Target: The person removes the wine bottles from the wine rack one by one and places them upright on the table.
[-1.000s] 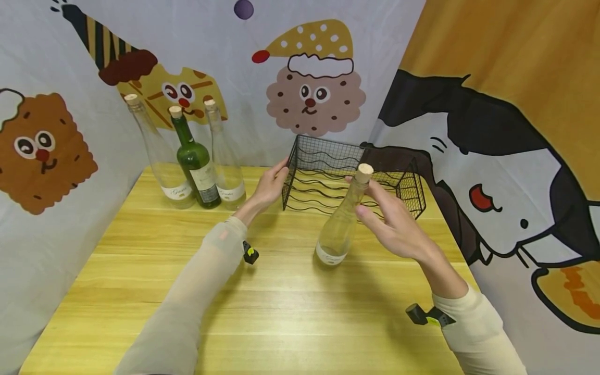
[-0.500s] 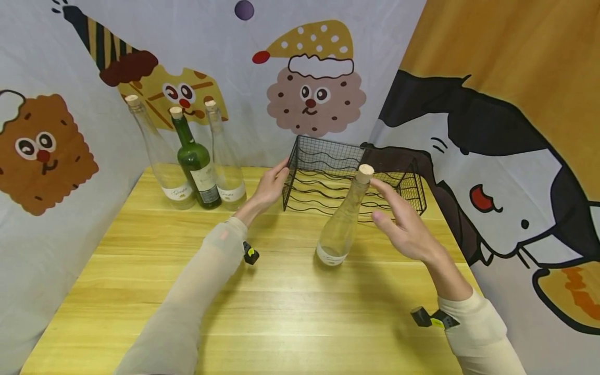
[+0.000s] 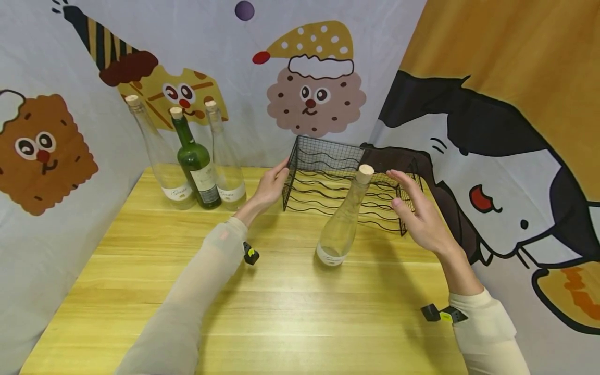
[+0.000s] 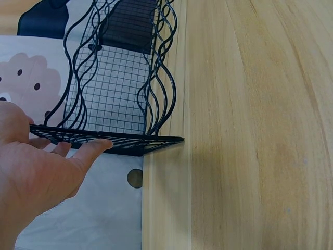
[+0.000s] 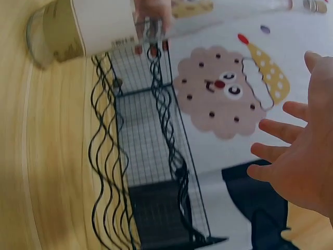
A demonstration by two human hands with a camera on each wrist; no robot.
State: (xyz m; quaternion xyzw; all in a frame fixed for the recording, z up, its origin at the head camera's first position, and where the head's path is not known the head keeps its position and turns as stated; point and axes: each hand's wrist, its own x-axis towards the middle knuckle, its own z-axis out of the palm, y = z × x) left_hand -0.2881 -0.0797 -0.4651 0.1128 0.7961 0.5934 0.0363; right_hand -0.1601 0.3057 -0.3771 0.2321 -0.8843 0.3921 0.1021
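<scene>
A clear glass bottle (image 3: 341, 229) with a cork (image 3: 366, 169) and a white label stands on the table in front of the black wire rack (image 3: 328, 195). My right hand (image 3: 422, 221) is apart from it on the right, fingers spread and nothing held, overlapping the rack's right end in the head view. In the right wrist view the bottle (image 5: 104, 31) lies across the top, and my right hand (image 5: 307, 151) shows bare fingers. At the rack's left end, my left hand (image 3: 269, 187) touches the mesh side panel (image 4: 109, 140) from outside with its fingers (image 4: 93, 150).
Left of the rack stand three more corked bottles: a clear one (image 3: 164, 166), a green one (image 3: 194, 159) with a pale label, and another clear one (image 3: 227, 161). The wooden table (image 3: 281, 312) ends at a cartoon-printed cloth (image 3: 253, 114) behind.
My right hand has let go of the clear bottle's neck and moved off to the right. The bottle stays standing; my left hand has kept its place at the rack.
</scene>
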